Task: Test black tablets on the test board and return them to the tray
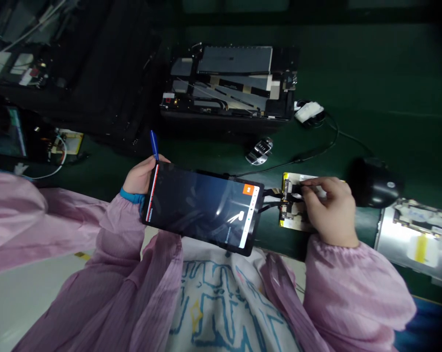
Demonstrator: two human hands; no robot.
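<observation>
My left hand point(138, 177) grips the left end of a tablet point(202, 205), its lit screen facing me. A blue pen point(154, 143) sticks up at that hand. Short black flat cables point(270, 200) run from the tablet's right edge to a test board point(296, 222) with yellow corners. Over this board, my right hand point(331, 208) is closed, thumb and forefinger pressed together at the cable connectors. What lies between those fingertips is too small and hidden to make out.
Behind the tablet are a stack of opened tablet housings point(235, 58) and a silver counter point(259, 151). A black cable point(316, 155) runs across the green mat. At right are a round black device point(378, 188) and a metal panel point(397, 244). A co-worker's pink sleeve point(15, 215) is at left.
</observation>
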